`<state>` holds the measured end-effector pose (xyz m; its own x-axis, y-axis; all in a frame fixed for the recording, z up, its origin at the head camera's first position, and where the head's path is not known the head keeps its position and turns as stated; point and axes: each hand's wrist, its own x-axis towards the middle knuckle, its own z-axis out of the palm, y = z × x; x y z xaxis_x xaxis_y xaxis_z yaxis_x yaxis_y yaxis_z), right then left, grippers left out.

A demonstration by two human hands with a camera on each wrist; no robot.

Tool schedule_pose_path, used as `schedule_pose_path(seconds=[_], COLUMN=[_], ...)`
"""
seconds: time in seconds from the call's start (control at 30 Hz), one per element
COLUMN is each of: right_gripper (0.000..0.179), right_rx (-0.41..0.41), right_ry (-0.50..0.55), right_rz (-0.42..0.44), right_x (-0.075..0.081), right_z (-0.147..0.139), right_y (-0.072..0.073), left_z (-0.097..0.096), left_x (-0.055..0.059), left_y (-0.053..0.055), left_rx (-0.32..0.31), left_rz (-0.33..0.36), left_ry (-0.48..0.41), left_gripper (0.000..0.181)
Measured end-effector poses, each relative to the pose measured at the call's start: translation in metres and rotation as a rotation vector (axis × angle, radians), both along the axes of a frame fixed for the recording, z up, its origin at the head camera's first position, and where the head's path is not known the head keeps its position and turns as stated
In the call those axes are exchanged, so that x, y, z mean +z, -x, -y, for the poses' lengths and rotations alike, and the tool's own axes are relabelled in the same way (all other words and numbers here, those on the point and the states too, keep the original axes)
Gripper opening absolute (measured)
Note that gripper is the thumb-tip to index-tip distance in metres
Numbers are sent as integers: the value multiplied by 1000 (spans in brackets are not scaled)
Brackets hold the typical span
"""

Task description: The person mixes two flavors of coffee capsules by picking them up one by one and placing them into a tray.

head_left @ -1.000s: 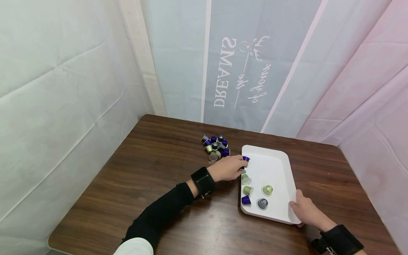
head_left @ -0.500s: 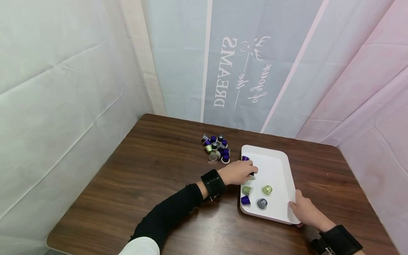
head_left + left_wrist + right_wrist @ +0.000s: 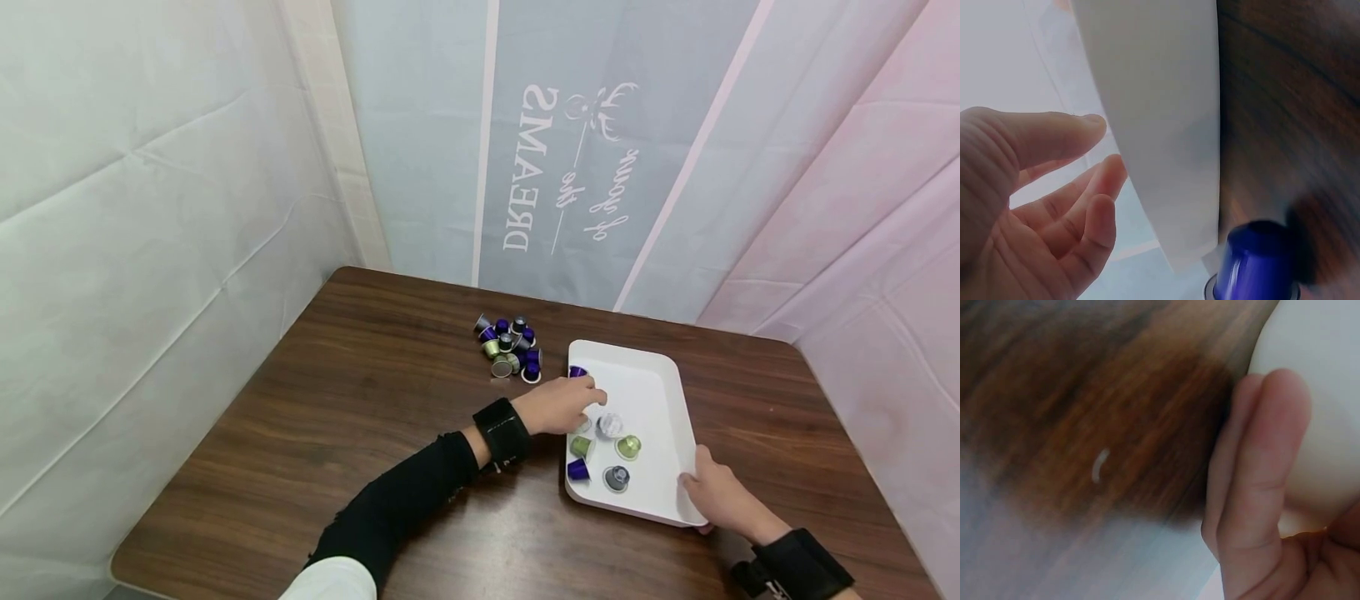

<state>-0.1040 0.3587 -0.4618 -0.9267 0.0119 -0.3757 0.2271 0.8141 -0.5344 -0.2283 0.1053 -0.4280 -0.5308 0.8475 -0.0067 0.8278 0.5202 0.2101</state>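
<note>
My left hand (image 3: pixel 561 406) hovers over the left side of a white tray (image 3: pixel 652 392). In the left wrist view its thumb and fingers are apart, with nothing between them. A coffee capsule (image 3: pixel 610 426) with its pale lid showing lies just beyond the fingertips. Also in the tray are a green capsule (image 3: pixel 628 447), a grey capsule (image 3: pixel 617 478), another green one (image 3: pixel 581 447) and a purple capsule (image 3: pixel 578 470). One more purple capsule (image 3: pixel 577 372) is partly behind the left hand. My right hand (image 3: pixel 723 496) grips the tray's near right corner.
A heap of purple, green and grey capsules (image 3: pixel 506 343) lies on the brown wooden table (image 3: pixel 360 400), left of the tray. A purple capsule (image 3: pixel 1257 262) stands outside the tray wall (image 3: pixel 1154 112). Fabric curtains (image 3: pixel 420 167) enclose the table.
My left hand moved right into the tray with a dark capsule and let it go; it now lies lid showing. A purple capsule at the heap's near edge came into sight. The right hand stayed still.
</note>
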Motion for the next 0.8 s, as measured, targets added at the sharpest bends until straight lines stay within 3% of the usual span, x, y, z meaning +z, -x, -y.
schedule_pose_path(seconds=[0.13, 0.27, 0.53, 0.67, 0.8], right_gripper=[45, 45, 44, 42, 42], right_rx=[-1, -5, -4, -1, 0], right_ry=[-6, 2, 1, 0, -2], right_rz=[-5, -3, 5, 2, -3], right_x=[0, -1, 0, 0, 0], right_z=[0, -1, 1, 1, 1], right_y=[0, 0, -1, -1, -2], left_z=[6, 17, 54, 73, 89], left_x=[2, 3, 3, -1, -7], left_y=[5, 12, 33, 43, 50], left_rx=[23, 49, 174, 238, 317], left_rz=[6, -44, -111, -157, -156], left_ry=[-9, -26, -13, 8, 28], left_gripper=[35, 32, 26, 23, 15])
